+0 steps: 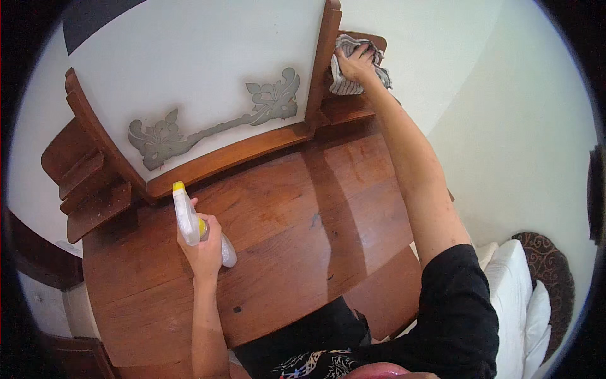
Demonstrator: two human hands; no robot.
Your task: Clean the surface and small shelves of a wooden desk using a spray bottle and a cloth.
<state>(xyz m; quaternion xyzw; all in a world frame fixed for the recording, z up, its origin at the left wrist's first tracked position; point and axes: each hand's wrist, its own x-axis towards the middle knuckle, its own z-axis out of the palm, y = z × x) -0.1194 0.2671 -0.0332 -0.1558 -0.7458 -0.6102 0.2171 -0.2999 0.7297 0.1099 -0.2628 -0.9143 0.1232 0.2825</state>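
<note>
My left hand (206, 251) is wrapped around the neck of a spray bottle (187, 215) with a white head and a yellow nozzle. It holds the bottle over the brown wooden top of a dresser (274, 241). At the upper right, my right hand (357, 64) presses a grey-and-white striped cloth (345, 85) against the small wooden side shelf (350, 104) beside the mirror. The fingers are spread over the bunched cloth, and part of the shelf behind it is hidden.
A mirror (222, 61) with a grey etched floral pattern stands in a wooden frame (232, 158) at the back. Stepped side shelves (94, 189) flank it on the left. At the lower right are a white mattress (509, 279), pillows (538, 308) and a dark patterned headboard (551, 270).
</note>
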